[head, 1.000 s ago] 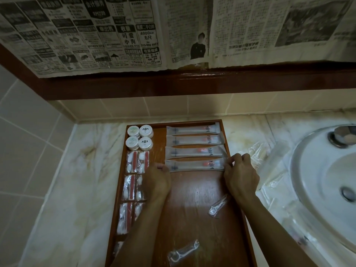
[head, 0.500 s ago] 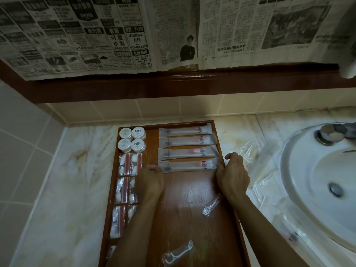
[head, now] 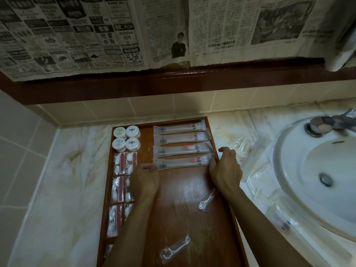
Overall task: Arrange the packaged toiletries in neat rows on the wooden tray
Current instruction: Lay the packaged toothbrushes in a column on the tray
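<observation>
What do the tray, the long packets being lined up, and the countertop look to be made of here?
Tray: reddish-brown wood, apparently varnished; grain lines and a soft sheen show.
Long toothbrush packets: thin frosted plastic film, seemingly; contents show faintly through and the ends look crimped.
Countertop: cream stone with rusty veining and a gloss, probably polished marble or an imitation.

Counter: pale marble countertop point(head: 63, 189) with yellowish stains, running in front of me.
Sink: white basin point(head: 308, 170) set into it on my right, metal tap point(head: 327, 125) at its far rim, drain point(head: 325, 179) in the bowl.
Walls: cream tiles point(head: 154, 107) far and left.
Ledge: dark red-brown band point(head: 192, 81) above the tiles.
Above: newspaper sheets point(head: 96, 35) hang over it.
Light: dim.
</observation>
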